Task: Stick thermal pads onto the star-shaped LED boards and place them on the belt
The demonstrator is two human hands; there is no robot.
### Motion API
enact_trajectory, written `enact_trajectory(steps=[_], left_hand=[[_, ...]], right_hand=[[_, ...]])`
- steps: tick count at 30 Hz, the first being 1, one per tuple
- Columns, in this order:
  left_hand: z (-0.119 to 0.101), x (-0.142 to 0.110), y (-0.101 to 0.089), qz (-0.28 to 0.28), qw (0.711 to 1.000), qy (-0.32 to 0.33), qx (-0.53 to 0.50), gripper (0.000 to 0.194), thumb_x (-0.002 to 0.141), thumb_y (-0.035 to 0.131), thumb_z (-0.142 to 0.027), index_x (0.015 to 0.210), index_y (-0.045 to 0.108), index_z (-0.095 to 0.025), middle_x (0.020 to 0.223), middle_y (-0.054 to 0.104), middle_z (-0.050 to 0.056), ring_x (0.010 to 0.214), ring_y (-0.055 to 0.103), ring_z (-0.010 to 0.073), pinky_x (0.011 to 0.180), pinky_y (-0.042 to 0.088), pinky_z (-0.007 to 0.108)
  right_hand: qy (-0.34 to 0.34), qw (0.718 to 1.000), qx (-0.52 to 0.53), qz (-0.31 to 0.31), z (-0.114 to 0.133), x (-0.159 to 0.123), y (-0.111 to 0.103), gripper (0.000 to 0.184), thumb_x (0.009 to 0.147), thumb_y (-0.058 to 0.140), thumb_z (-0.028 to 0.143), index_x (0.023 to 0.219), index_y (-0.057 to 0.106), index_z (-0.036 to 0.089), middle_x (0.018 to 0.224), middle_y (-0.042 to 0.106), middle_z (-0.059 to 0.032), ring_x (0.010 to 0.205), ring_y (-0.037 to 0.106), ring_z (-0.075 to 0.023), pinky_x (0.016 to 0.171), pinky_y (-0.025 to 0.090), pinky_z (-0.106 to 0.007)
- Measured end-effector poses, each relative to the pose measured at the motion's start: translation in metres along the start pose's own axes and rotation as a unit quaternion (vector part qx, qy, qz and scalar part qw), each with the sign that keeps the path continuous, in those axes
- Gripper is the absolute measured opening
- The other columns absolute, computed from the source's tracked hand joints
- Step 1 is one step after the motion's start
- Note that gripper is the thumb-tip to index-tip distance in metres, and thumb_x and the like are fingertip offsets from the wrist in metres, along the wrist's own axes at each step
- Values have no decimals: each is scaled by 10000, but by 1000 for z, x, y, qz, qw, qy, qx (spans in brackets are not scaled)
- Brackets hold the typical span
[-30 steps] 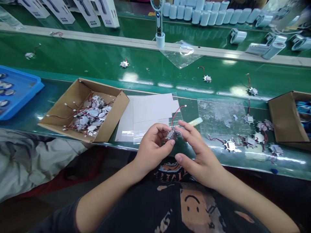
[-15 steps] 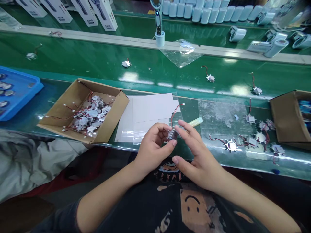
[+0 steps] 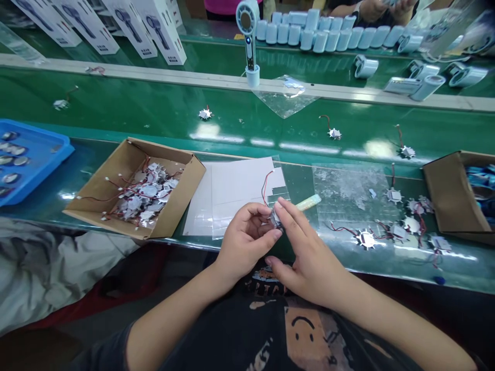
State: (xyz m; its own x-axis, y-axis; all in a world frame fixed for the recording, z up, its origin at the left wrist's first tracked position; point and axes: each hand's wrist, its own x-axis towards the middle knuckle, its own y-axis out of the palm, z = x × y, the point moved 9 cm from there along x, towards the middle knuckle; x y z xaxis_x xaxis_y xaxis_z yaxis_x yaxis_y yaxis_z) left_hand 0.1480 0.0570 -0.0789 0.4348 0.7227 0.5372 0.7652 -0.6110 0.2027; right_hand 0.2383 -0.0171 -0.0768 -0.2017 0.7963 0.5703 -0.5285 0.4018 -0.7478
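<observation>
My left hand [image 3: 244, 241] pinches a small star-shaped metal part [image 3: 275, 219] whose thin red wire [image 3: 265, 184] loops up over the white sheets [image 3: 235, 191]. My right hand [image 3: 305, 252] lies against it, fingertips pressed on the same part, thumb held apart below. Both hands hover at the near edge of the green bench. A pale yellow-green stick [image 3: 308, 202] lies just beyond my right fingers.
An open cardboard box [image 3: 175, 206] of several wired star parts stands to the left, a blue tray [image 3: 42, 154] beyond it. More star parts [image 3: 365, 239] lie on a clear film at right, beside another cardboard box [image 3: 444, 193]. A handheld fan [image 3: 249, 36] stands past the conveyor.
The view has tilted slightly. My hands have closed in on the part, and its red wire has swung from right-leaning to standing more upright.
</observation>
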Motion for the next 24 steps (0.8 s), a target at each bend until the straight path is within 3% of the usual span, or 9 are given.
enact_trajectory(steps=[5, 8, 16, 21, 24], left_hand=[[-3, 5, -1, -3, 1000, 17, 14, 205, 806, 723, -113, 956, 590, -153, 949, 600, 30, 807, 589, 66, 701, 508, 137], [-3, 6, -2, -3, 1000, 21, -1, 193, 823, 706, -108, 974, 603, -168, 938, 606, 19, 847, 594, 64, 767, 514, 135], [0, 3, -6, 3, 999, 37, -38, 226, 842, 697, -98, 1028, 629, -207, 1000, 584, 20, 897, 575, 58, 830, 500, 130], [-10, 2, -1, 15, 998, 59, -1, 204, 842, 690, -94, 1006, 622, -194, 945, 561, 23, 881, 561, 65, 792, 490, 130], [-19, -1, 4, 22, 995, 91, 41, 190, 830, 694, -89, 984, 625, -178, 924, 537, 30, 840, 554, 67, 733, 490, 128]], right_hand=[[-13, 997, 75, 7, -3, 2, -1, 818, 898, 572, 310, 1568, 114, 207, 1608, 141, -77, 1500, 121, -149, 1221, 254, -370], [-25, 992, 122, -20, -5, 4, -8, 794, 897, 576, 271, 1558, 141, 214, 1598, 161, -81, 1493, 145, -147, 1210, 279, -353], [-58, 990, 80, -98, 0, 5, -30, 619, 878, 603, 217, 1446, 359, 199, 1553, 249, -93, 1438, 277, -170, 1192, 296, -342], [-99, 979, 17, -175, 7, 1, -47, 383, 879, 626, 208, 1252, 535, 204, 1295, 509, -97, 1201, 497, -209, 1007, 438, -414], [-121, 973, -28, -194, 11, -1, -53, 272, 878, 640, 205, 1146, 593, 202, 1109, 600, -79, 1016, 551, -204, 864, 452, -403]])
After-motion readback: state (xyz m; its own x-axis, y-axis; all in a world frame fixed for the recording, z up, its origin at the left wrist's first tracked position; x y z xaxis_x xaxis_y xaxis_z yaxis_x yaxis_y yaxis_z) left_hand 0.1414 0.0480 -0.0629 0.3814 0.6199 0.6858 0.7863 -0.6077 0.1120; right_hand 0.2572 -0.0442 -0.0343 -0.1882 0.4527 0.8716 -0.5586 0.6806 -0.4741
